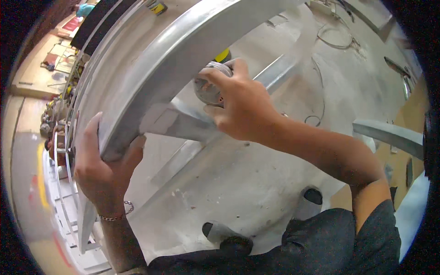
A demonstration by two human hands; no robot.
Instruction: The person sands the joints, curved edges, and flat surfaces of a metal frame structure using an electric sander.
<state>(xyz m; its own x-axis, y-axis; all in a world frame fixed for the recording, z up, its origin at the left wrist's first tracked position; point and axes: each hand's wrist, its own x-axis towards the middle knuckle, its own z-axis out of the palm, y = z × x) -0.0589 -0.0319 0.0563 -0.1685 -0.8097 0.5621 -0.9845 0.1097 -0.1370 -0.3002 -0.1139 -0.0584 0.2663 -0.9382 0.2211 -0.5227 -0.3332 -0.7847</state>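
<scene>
My left hand [103, 167] grips the lower end of a long grey metal bar [183, 55] that curves up across the view. My right hand [238, 103] is closed around a round grey disc-shaped tool [207, 87] with a yellow part behind it, pressed against the inner side of the bar. A thin chain bracelet [114, 215] circles my left wrist. A second grey metal piece [183, 123] crosses under my right hand.
A dusty grey floor [256, 183] lies below. Cables [337, 39] loop at the upper right. Another metal bar [389, 135] juts in from the right. White frames [68, 192] and small items sit along the left. My shoes [220, 229] show at the bottom.
</scene>
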